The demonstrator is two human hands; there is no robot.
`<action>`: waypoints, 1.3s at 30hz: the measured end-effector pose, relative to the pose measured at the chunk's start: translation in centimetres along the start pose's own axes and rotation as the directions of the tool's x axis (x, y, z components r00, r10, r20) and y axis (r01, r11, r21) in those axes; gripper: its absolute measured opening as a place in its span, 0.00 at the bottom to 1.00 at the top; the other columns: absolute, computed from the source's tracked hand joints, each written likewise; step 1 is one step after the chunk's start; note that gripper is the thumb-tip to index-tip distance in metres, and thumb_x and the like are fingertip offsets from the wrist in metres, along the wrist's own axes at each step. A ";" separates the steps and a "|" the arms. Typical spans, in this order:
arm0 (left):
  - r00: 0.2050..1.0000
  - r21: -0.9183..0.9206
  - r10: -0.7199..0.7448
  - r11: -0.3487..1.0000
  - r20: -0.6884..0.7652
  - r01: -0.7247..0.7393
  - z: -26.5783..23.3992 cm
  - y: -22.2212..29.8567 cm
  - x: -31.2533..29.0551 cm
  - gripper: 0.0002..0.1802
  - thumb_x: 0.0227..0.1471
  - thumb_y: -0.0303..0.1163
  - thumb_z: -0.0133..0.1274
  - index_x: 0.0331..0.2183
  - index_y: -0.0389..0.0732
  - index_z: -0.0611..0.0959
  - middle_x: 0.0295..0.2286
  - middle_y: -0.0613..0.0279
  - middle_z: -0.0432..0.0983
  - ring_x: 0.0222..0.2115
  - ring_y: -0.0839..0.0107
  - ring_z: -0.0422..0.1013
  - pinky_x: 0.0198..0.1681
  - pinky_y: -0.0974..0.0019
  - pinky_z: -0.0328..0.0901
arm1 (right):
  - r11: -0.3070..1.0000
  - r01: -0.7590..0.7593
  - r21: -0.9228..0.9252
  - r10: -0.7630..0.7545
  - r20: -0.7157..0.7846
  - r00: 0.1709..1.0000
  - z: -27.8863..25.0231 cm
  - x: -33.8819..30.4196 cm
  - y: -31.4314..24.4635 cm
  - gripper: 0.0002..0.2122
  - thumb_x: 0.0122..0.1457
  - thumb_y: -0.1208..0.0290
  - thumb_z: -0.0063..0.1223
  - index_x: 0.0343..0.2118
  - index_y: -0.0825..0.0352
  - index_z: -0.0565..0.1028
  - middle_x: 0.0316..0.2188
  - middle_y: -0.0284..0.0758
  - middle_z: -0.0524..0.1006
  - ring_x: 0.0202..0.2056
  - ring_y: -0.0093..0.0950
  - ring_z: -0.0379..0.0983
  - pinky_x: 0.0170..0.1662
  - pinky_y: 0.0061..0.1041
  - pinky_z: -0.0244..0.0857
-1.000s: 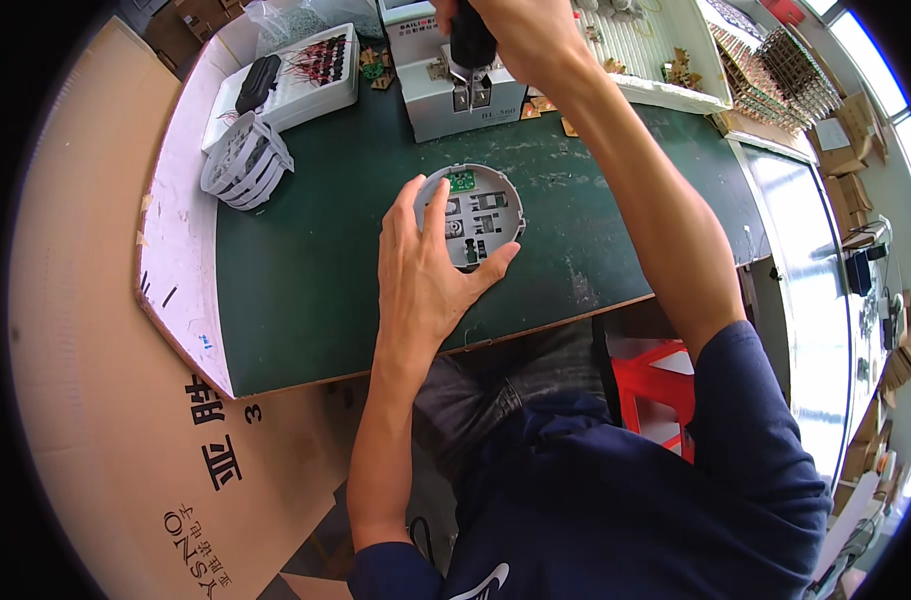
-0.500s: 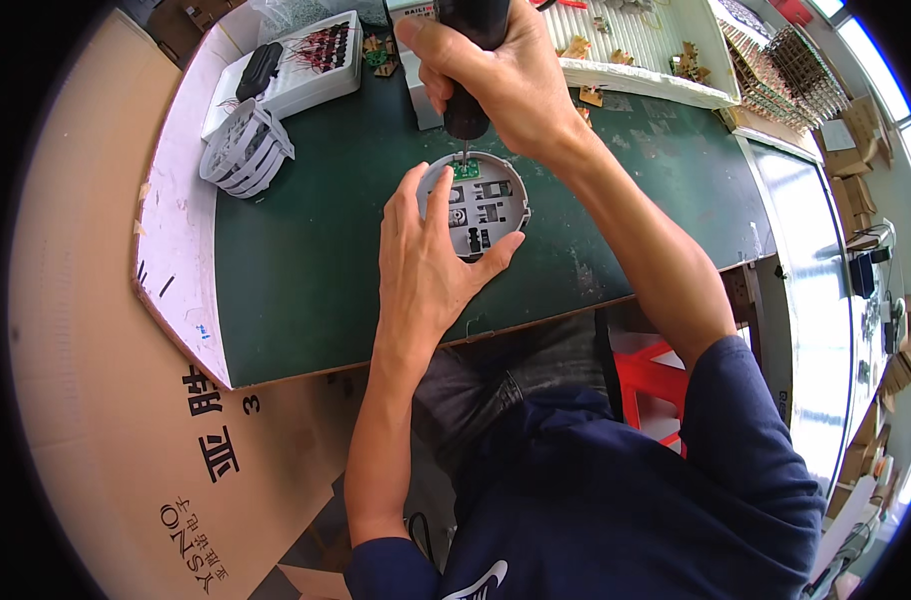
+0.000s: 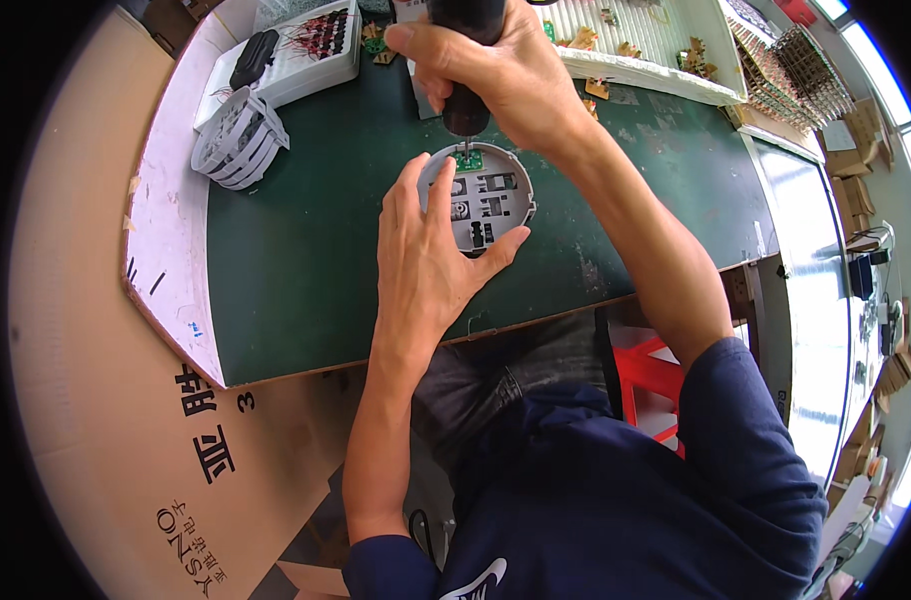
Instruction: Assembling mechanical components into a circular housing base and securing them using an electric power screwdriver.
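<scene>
A round grey plastic housing (image 3: 509, 209) lies open side up on the green workbench, with slots, small black parts and a green circuit board (image 3: 470, 161) at its far edge. My left hand (image 3: 421, 240) grips the housing: its thumb presses the near right rim, the index finger reaches inside towards the board, and the other fingers wrap the left side. In my right hand (image 3: 521, 75) is a black electric screwdriver (image 3: 467, 110), held upright. Its thin bit points down onto the circuit board; the exact contact point is too small to make out.
Stacked grey plastic shells (image 3: 238, 145) stand at the far left, near a white foam tray (image 3: 316, 75) holding red-wired parts and a black case. Far right, a ribbed white tray (image 3: 656, 45) holds small boards. A pale raised border (image 3: 166, 230) edges the bench's left side.
The view has shifted slightly. Both hands keep their hold, and the screwdriver's bit stays at the circuit board.
</scene>
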State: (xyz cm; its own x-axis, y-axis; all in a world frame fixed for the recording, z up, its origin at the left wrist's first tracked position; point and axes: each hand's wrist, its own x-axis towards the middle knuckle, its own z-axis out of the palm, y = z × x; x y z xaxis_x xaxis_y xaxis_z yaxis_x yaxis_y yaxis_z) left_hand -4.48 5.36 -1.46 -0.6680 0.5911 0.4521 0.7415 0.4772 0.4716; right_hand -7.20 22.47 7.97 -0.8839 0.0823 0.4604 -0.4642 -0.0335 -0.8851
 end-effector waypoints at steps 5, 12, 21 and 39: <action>1.000 0.009 0.003 1.000 -0.012 -0.003 0.1 -0.3 -0.2 0.50 0.45 0.59 0.68 0.56 0.29 0.74 0.56 0.43 0.65 0.55 0.46 0.65 0.58 0.48 0.64 | 0.998 -0.050 -0.048 0.049 -0.018 0.999 0.8 -0.3 -1.1 0.12 0.62 0.64 0.65 0.39 0.65 0.73 0.20 0.26 0.72 0.18 0.15 0.67 0.21 0.18 0.59; 1.000 0.016 0.001 1.000 -0.023 0.000 0.2 -0.4 0.0 0.50 0.45 0.61 0.68 0.54 0.28 0.76 0.56 0.42 0.65 0.55 0.47 0.65 0.58 0.49 0.64 | 0.999 -0.016 0.047 0.016 0.012 1.000 0.6 0.9 -0.2 0.16 0.63 0.60 0.65 0.41 0.66 0.73 0.20 0.26 0.72 0.18 0.16 0.67 0.21 0.18 0.60; 0.991 -0.097 -0.042 0.995 -0.125 0.030 -1.5 -0.1 -0.4 0.53 0.39 0.53 0.74 0.60 0.35 0.71 0.58 0.41 0.65 0.57 0.46 0.64 0.59 0.49 0.65 | 0.905 -0.095 -0.415 0.099 -0.013 0.995 -0.8 -0.4 -4.0 0.27 0.65 0.53 0.60 0.58 0.70 0.70 0.44 0.39 0.79 0.45 0.25 0.77 0.45 0.26 0.71; 0.990 0.133 -0.116 0.983 -0.083 0.127 -16.0 -15.8 10.8 0.46 0.50 0.58 0.66 0.57 0.31 0.75 0.59 0.36 0.66 0.63 0.48 0.61 0.66 0.55 0.55 | -0.022 -0.795 -0.607 -0.338 -0.743 0.577 -34.2 -36.6 -12.2 0.22 0.69 0.64 0.54 0.63 0.63 0.70 0.46 0.47 0.83 0.46 0.38 0.82 0.47 0.39 0.73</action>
State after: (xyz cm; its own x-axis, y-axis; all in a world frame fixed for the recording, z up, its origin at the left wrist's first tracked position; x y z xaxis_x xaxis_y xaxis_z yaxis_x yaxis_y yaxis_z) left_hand -24.40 -6.20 8.08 -0.7525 0.4755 0.4557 0.6528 0.6306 0.4198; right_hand 32.82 53.92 -0.39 -0.3104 0.7993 0.5146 0.7476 0.5396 -0.3871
